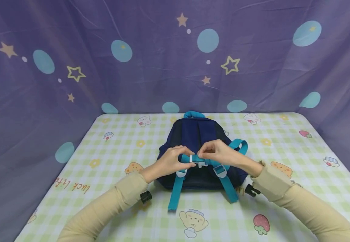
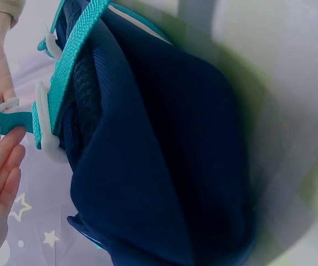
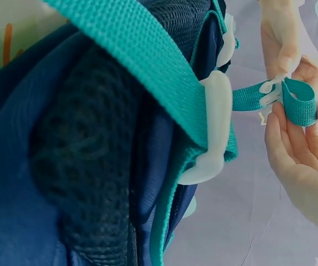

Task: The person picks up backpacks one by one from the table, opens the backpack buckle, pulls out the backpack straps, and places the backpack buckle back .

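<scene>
A navy backpack (image 1: 197,129) lies on the table, its shoulder straps facing up. Above its middle, a teal chest strap (image 1: 197,159) runs between both hands. My left hand (image 1: 172,159) grips the strap beside a white plastic buckle piece (image 3: 272,91), thumb and forefinger either side of it. With thumb and forefinger, my right hand (image 1: 217,153) pinches the webbing just to the right. In the right wrist view, a strap loop (image 3: 301,108) bends back at the buckle piece, among the fingers. Fingers partly hide the buckle.
White adjusters (image 1: 220,170) hold the shoulder straps, whose loose teal ends (image 1: 176,195) hang onto the checked tablecloth (image 1: 117,208). A teal strap loop (image 1: 242,145) stands up at the right. The carry handle (image 1: 194,114) points toward the purple curtain (image 1: 156,77) behind.
</scene>
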Action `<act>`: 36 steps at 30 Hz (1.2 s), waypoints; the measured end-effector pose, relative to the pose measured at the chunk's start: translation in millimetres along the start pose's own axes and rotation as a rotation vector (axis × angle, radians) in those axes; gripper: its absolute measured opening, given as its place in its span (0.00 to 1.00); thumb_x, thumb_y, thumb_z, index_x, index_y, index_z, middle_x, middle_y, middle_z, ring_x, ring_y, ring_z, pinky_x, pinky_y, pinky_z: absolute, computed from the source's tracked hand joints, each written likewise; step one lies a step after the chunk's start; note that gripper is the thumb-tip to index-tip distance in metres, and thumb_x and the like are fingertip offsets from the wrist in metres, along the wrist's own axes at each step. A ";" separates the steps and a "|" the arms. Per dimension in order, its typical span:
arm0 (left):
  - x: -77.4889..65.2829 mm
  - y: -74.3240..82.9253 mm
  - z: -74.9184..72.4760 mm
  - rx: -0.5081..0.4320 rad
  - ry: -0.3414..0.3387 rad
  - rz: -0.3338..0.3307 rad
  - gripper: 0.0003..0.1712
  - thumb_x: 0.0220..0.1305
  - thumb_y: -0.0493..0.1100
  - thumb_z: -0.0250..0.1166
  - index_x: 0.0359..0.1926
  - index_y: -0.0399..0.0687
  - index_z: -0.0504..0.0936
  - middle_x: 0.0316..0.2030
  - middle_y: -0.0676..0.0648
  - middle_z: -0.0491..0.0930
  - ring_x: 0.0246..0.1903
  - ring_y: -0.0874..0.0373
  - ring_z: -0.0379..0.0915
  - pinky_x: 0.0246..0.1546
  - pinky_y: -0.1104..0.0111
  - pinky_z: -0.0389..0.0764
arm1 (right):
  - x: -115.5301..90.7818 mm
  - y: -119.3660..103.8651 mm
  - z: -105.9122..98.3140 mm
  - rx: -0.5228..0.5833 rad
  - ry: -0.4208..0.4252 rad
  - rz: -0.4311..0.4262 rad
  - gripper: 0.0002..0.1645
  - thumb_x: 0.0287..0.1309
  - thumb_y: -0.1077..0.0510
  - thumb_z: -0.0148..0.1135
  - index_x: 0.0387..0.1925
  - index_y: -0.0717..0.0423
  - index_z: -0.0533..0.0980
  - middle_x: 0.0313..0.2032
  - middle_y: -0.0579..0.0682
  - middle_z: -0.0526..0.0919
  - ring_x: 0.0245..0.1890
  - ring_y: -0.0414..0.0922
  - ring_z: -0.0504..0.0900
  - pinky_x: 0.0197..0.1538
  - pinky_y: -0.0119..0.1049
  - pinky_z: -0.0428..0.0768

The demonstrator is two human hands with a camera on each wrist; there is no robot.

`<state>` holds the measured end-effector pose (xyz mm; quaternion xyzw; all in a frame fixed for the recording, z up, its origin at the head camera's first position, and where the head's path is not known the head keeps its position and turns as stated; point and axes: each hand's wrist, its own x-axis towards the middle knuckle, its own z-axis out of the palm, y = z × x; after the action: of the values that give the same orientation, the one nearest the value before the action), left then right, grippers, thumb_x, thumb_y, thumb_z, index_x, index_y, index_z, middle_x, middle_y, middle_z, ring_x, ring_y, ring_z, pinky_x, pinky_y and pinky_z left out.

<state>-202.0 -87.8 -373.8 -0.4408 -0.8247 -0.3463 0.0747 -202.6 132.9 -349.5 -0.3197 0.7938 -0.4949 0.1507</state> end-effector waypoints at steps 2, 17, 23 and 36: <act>0.5 0.2 0.4 0.021 0.015 0.024 0.15 0.48 0.42 0.69 0.37 0.41 0.78 0.34 0.47 0.80 0.35 0.58 0.75 0.34 0.70 0.77 | -0.4 0.7 -0.1 -0.008 0.002 0.000 0.09 0.59 0.60 0.53 0.35 0.62 0.77 0.34 0.53 0.80 0.35 0.46 0.78 0.39 0.39 0.77; 0.5 -1.9 -1.5 -0.023 0.022 0.111 0.13 0.45 0.38 0.70 0.33 0.37 0.80 0.29 0.43 0.81 0.28 0.54 0.79 0.26 0.71 0.79 | -4.5 11.7 -1.6 0.058 -0.057 -0.018 0.10 0.60 0.59 0.52 0.35 0.63 0.75 0.30 0.51 0.77 0.27 0.49 0.72 0.32 0.35 0.73; 0.6 -1.3 -1.2 -0.022 0.007 0.095 0.13 0.45 0.39 0.70 0.33 0.38 0.80 0.29 0.43 0.82 0.28 0.55 0.79 0.25 0.71 0.78 | -4.2 14.3 -0.8 0.051 -0.063 -0.019 0.09 0.61 0.61 0.50 0.34 0.63 0.74 0.28 0.51 0.77 0.28 0.51 0.73 0.34 0.38 0.74; 2.2 -2.4 -0.8 -0.029 -0.041 0.076 0.12 0.47 0.39 0.69 0.34 0.38 0.79 0.30 0.43 0.82 0.29 0.55 0.79 0.27 0.72 0.78 | 2.2 14.0 8.6 0.045 -0.101 -0.051 0.09 0.60 0.59 0.52 0.33 0.61 0.75 0.24 0.51 0.78 0.23 0.50 0.75 0.29 0.37 0.75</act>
<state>-205.4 -87.7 -373.5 -0.4799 -0.8037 -0.3459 0.0645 -204.5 129.8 -365.7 -0.3608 0.7656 -0.4996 0.1848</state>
